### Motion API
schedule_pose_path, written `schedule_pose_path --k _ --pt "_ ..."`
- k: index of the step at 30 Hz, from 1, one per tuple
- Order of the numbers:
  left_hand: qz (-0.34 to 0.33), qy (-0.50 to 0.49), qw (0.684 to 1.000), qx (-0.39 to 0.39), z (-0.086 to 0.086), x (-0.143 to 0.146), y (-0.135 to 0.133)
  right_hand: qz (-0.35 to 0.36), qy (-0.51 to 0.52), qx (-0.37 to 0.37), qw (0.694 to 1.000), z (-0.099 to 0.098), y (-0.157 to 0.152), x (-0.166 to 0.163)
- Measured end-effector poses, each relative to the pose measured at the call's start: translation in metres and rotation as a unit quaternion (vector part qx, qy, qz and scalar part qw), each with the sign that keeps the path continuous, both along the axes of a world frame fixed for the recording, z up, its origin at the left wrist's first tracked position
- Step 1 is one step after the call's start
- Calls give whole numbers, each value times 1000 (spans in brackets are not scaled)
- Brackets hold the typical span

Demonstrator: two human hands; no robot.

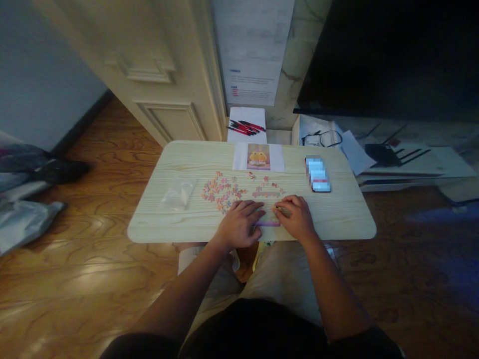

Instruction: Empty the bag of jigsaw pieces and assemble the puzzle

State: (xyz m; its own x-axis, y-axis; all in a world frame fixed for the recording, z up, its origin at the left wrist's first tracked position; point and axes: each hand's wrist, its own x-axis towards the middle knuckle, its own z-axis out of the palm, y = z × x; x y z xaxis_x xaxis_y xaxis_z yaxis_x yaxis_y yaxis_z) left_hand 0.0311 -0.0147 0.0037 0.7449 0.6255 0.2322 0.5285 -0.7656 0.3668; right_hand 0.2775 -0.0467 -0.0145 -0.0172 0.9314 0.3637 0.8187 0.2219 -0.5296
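On the small table, my left hand (242,223) lies flat with fingers stretched toward the right, by a purple strip of joined puzzle pieces (267,224). My right hand (295,215) pinches a small orange-toned puzzle piece (274,209) between thumb and forefinger. Loose puzzle pieces (219,189) are heaped beyond my left hand. A short joined pinkish row (265,194) lies beyond both hands, with a few single pieces around it. At the table's far edge is a sheet with a printed picture (258,157) of a yellow figure. Part of the purple strip is hidden under my left hand.
A clear plastic bag (178,193) rests on the table's left side, and a phone (318,174) on its right. Beyond the table (344,222), red and black pens (247,127) lie on a white surface. A router (385,154) and a white box (318,130) stand at the right.
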Motion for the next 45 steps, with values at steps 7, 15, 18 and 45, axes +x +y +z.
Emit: schedule_pose_path --k 7,15,18,45 --pt "-1 1 1000 -6 0 -1 0 14 4 -13 1000 0 0 2" --pt "-8 -8 1000 -15 1 -1 1 17 -4 -22 1000 0 0 2" --pt "-16 -2 1000 -19 1 -1 1 16 -5 -22 1000 1 0 1" --pt "-39 12 999 -25 4 -1 1 15 -29 -18 999 -1 0 0"
